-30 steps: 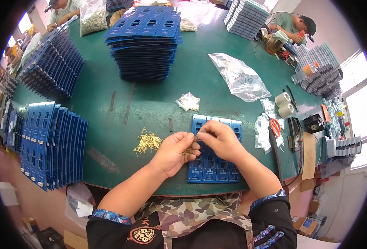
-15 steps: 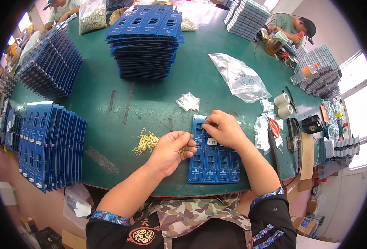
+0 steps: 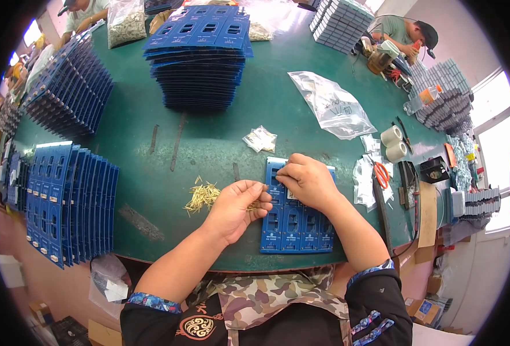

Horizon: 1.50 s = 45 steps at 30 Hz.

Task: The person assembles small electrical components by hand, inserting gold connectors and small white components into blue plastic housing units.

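A blue circuit-board panel (image 3: 292,243) lies flat on the table in front of me, its repeated sections carrying dark openings. My left hand (image 3: 238,209) is beside its left edge, fingers curled and thumb pressed against them; thin gold-coloured pins show at the fingers. Over the panel's upper part is my right hand (image 3: 308,182), thumb and fingertips pinched together near the upper left section. Whatever is in that pinch is too small to make out. A small pale label on the panel is mostly covered by the right hand. Left of my left hand lies a loose heap of gold-coloured pins (image 3: 202,196).
Tall stacks of blue panels (image 3: 197,81) stand at the back and along the left (image 3: 73,202). A small clear packet (image 3: 260,139) and a larger plastic bag (image 3: 332,106) lie beyond the panel. Orange-handled scissors (image 3: 381,175) and tape rolls (image 3: 396,152) are to the right. A co-worker (image 3: 402,37) sits far right.
My right hand's pinched fingertips have shifted slightly left and toward me over the panel, covering more of the pale label. The left hand stays almost where it was.
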Available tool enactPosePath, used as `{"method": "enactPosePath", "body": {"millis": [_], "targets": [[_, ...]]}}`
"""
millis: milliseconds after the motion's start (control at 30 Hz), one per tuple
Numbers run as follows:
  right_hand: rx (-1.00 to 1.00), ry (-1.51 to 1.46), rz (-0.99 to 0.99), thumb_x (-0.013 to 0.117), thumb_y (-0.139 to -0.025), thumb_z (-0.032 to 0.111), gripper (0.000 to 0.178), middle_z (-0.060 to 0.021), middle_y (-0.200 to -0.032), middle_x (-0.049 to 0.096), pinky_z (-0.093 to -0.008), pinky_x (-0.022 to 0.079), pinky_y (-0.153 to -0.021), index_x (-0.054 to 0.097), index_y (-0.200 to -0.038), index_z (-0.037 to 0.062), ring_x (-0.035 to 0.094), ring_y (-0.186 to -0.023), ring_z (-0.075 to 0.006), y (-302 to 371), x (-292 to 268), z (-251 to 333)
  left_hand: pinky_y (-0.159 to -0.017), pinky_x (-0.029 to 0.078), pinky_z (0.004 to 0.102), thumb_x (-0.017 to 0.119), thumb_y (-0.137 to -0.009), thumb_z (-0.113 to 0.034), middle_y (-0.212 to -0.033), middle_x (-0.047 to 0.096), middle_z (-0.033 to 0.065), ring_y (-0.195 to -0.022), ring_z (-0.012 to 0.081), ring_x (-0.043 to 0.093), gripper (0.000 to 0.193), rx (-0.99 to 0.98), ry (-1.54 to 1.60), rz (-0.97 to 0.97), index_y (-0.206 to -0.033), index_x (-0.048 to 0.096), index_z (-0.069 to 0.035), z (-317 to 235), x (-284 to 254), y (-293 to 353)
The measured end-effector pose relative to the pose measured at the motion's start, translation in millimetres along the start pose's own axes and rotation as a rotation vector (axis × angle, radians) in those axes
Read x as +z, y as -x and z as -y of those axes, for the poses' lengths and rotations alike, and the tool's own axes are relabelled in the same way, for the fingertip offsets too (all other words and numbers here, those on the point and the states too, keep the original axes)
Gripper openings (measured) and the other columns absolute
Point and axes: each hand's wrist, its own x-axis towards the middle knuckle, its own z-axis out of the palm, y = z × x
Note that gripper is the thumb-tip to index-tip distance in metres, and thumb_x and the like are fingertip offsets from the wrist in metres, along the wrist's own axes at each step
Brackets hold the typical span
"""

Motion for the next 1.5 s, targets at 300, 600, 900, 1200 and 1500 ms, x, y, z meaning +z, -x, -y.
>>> {"method": "enactPosePath", "body": {"millis": [300, 600, 900, 1200, 1500], "targets": [[-0.068, 0.045, -0.079, 0.069, -0.076, 0.009, 0.016, -0.0072, -0.079, 0.060, -0.0364, 0.050, -0.063, 0.069, -0.091, 0.0074, 0.062, -0.072, -0.0262, 10, 0, 3, -0.067, 0.052, 0.0254, 0.057, -0.094, -0.017, -0.086, 0.064, 0.0069, -0.076, 0.0154, 0.063, 0.015, 0.003, 0.013, 0.003, -0.098, 0.060, -0.003, -1, 1, 1], [-0.098, 0.120, -0.087, 0.067, -0.077, 0.010, 0.014, -0.0066, -0.077, 0.059, -0.0369, 0.049, -0.061, 0.070, -0.090, 0.0081, 0.061, -0.070, -0.0255, 12, -2, 8, -0.068, 0.052, 0.0257, 0.057, -0.094, -0.019, -0.087, 0.064, 0.0069, -0.076, 0.0156, 0.063, 0.016, 0.005, 0.008, 0.007, -0.098, 0.059, -0.003, -1, 1, 1], [-0.031, 0.002, -0.020, 0.068, -0.078, 0.009, 0.016, -0.0074, -0.077, 0.059, -0.0337, 0.048, -0.061, 0.070, -0.093, 0.0059, 0.061, -0.070, -0.0242, 12, -6, 8, -0.066, 0.052, 0.0259, 0.056, -0.095, -0.022, -0.084, 0.064, 0.0066, -0.075, 0.0160, 0.063, 0.019, -0.005, -0.009, 0.007, -0.096, 0.060, -0.004, -1, 2, 2], [0.162, -0.559, 0.074, 0.066, -0.084, 0.011, 0.011, -0.0098, -0.082, 0.060, -0.0320, 0.048, -0.067, 0.064, -0.089, 0.0014, 0.060, -0.075, -0.0234, 7, -3, 26, -0.066, 0.052, 0.0262, 0.054, -0.096, -0.023, -0.085, 0.064, 0.0072, -0.074, 0.0159, 0.063, 0.021, -0.047, -0.049, 0.100, -0.097, 0.059, -0.003, 2, 1, 1], [0.395, -0.620, 0.010, 0.061, -0.089, 0.014, 0.015, -0.0064, -0.079, 0.058, -0.0292, 0.046, -0.064, 0.061, -0.088, -0.0008, 0.055, -0.070, -0.0147, 9, -2, -8, -0.073, 0.056, 0.0303, 0.048, -0.096, -0.012, -0.094, 0.065, 0.0113, -0.082, 0.0203, 0.065, 0.022, 0.011, -0.025, -0.006, -0.112, 0.056, 0.002, -5, 3, 2]]}}
